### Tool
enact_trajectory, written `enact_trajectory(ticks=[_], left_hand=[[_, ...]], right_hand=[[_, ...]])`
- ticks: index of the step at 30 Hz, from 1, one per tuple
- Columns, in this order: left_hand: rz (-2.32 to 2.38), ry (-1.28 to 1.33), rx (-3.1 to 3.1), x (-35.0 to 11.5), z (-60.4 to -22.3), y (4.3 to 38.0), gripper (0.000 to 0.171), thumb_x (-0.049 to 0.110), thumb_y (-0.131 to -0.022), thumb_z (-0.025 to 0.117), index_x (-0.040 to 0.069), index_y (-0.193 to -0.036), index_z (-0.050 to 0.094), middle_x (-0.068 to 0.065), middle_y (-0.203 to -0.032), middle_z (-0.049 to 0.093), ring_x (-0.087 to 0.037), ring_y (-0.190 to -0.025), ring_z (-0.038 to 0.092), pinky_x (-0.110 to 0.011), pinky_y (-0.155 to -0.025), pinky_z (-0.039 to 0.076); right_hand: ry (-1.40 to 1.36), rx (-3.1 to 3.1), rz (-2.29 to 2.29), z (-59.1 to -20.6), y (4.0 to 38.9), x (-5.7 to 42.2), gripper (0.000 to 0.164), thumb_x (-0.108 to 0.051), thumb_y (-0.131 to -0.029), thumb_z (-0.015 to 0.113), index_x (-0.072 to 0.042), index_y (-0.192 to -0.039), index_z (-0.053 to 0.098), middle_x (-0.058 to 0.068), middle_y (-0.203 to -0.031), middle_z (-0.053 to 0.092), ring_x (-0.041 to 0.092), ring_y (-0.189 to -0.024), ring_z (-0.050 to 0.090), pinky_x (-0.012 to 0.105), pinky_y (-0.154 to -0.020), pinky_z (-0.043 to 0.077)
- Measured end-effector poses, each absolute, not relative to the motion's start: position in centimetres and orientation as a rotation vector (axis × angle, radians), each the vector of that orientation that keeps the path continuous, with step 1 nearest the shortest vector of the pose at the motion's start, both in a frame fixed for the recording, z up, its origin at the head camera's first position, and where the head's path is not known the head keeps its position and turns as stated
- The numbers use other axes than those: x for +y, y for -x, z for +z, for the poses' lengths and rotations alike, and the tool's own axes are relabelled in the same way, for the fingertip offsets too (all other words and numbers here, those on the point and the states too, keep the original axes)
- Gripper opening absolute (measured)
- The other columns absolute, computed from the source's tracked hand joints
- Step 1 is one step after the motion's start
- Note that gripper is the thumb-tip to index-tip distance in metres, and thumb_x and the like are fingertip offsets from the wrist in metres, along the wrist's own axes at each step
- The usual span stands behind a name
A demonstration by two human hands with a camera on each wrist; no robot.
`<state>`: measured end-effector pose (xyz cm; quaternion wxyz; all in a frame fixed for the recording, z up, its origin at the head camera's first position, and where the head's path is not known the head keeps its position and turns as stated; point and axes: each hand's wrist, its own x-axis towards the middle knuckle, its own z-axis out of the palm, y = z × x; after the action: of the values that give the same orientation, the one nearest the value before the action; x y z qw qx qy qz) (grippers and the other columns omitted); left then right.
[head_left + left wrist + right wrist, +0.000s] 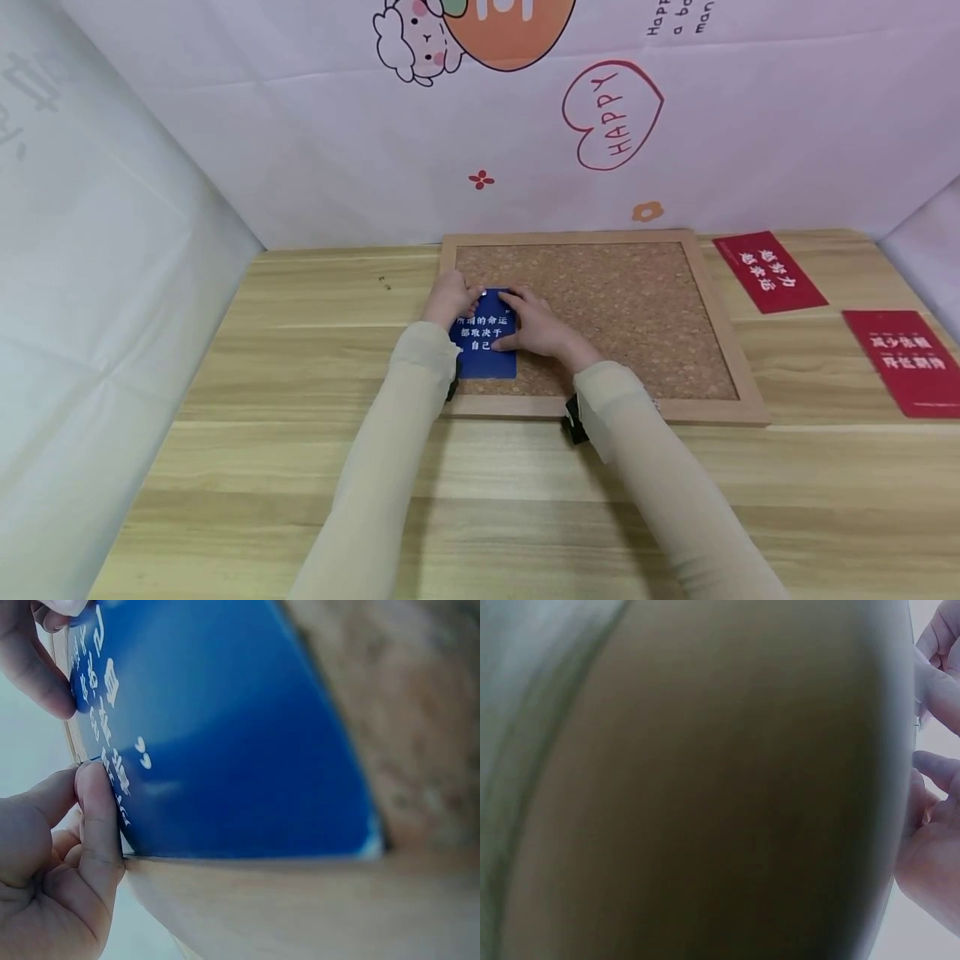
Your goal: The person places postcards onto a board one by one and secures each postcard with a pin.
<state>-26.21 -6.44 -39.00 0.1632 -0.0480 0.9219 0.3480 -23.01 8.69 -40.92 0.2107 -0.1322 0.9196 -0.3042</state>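
A blue card (487, 363) with white Chinese lettering lies on the left part of a wood-framed cork board (622, 321). My left hand (447, 298), fingers curled, pinches a small whitish thing near the card's top edge; the fingers mostly hide it. Across the card's right side, my right hand (542, 327) rests with spread fingers, its thumb on the card and its fingertips by the upper right corner. In the left wrist view the left hand (56, 877) has its fingertips right at the edge of the blue card (247, 750).
Two red cards with white lettering lie right of the board, one (768, 296) near the back wall and one (918, 392) nearer the table's right side. A printed white cloth (360, 167) hangs behind. The wooden table (300, 375) extends in front and leftward.
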Motion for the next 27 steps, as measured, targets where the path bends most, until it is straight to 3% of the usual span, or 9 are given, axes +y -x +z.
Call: enact_trajectory(ticks=[7,14,21,27], left_hand=[[0.992,0.134,2.638,-6.45,-38.96,26.14,0.029,0.021,-0.1,0.05,0.001,-0.081,0.058,-0.001,-0.07,0.053,-0.004,-0.051,0.05,-0.015,-0.054,0.046],[0.973,0.116,2.64,-6.47,-39.0,26.2,0.029,0.021,-0.1,0.049,-0.001,-0.085,0.061,-0.001,-0.07,0.054,-0.004,-0.05,0.05,-0.014,-0.052,0.043],[0.993,0.137,2.615,-6.45,-39.09,26.34,0.03,0.021,-0.1,0.05,0.006,-0.073,0.052,-0.001,-0.068,0.053,-0.004,-0.05,0.05,-0.015,-0.052,0.044],[0.975,0.132,2.621,-6.42,-38.88,26.26,0.029,0.021,-0.1,0.05,0.001,-0.081,0.059,-0.001,-0.069,0.053,-0.004,-0.05,0.05,-0.015,-0.053,0.045]], right_hand=[[0.372,2.555,-0.838,-40.8,22.97,8.69,0.088,-0.03,-0.084,0.072,-0.008,-0.152,0.021,0.013,-0.161,0.008,0.039,-0.148,0.005,0.055,-0.119,0.016],[0.367,2.554,-0.839,-40.76,22.94,8.74,0.088,-0.03,-0.084,0.073,-0.009,-0.152,0.021,0.013,-0.162,0.007,0.04,-0.148,0.003,0.055,-0.119,0.014],[0.373,2.556,-0.843,-40.81,22.92,8.72,0.088,-0.03,-0.084,0.072,-0.008,-0.152,0.021,0.013,-0.162,0.006,0.04,-0.148,0.003,0.055,-0.119,0.014],[0.369,2.556,-0.846,-40.74,22.91,8.7,0.088,-0.03,-0.084,0.073,-0.008,-0.152,0.022,0.013,-0.162,0.006,0.039,-0.148,0.003,0.055,-0.119,0.014]])
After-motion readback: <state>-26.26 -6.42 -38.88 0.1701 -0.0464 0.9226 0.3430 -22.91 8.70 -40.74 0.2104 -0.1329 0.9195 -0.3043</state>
